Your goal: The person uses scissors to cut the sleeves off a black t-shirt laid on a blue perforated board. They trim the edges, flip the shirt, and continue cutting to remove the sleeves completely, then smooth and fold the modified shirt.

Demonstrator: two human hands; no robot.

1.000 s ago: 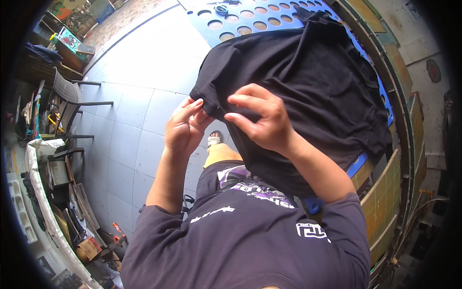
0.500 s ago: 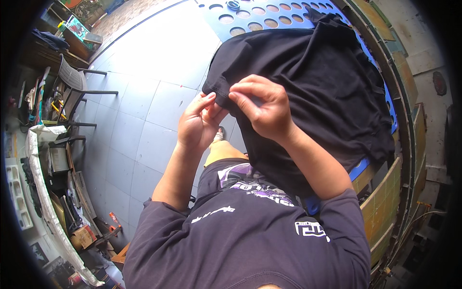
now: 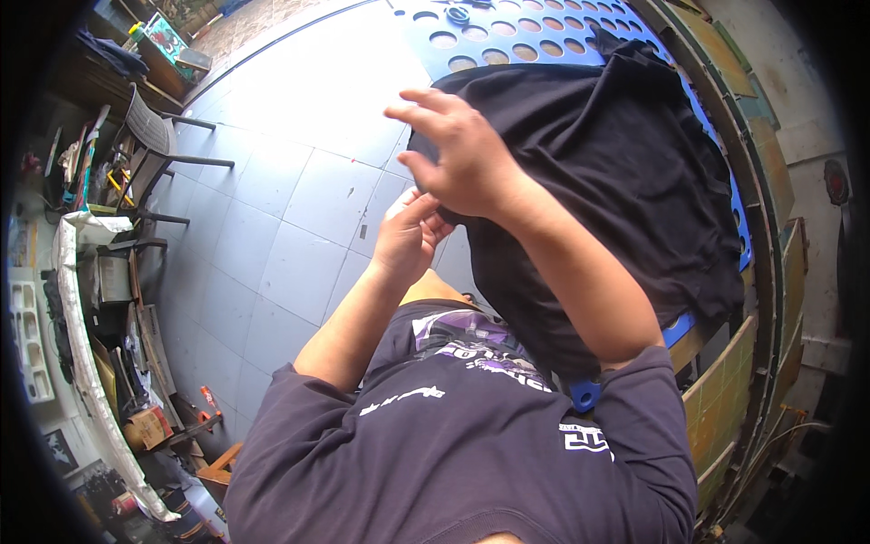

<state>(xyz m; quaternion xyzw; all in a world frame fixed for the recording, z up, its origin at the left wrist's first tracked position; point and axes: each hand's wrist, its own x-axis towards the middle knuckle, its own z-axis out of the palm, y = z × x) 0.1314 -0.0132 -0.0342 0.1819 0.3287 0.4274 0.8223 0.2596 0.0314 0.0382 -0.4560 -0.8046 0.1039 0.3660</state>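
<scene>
A large black cloth (image 3: 598, 199) lies in soft folds over a blue board with round holes (image 3: 444, 65), its near part hanging down toward my lap. My left hand (image 3: 406, 238) pinches the cloth's left edge between thumb and fingers; part of that grip is hidden behind my right hand. Raised just above and beyond it, my right hand (image 3: 458, 154) has its fingers spread apart. I see no object in it, though a fine thread would be too small to make out.
On the board's far edge sits a small round blue-black item (image 3: 458, 15). A grey chair (image 3: 145, 136) stands at the left on the tiled floor (image 3: 281, 199). Clutter, including a cardboard box (image 3: 148, 426), lines the left side. Greenish panels (image 3: 720, 385) run along the right.
My right hand has lifted away from the cloth's edge, its pinch opening into spread fingers. My left hand still holds the edge, slightly lower and to the right. The view has shifted a little.
</scene>
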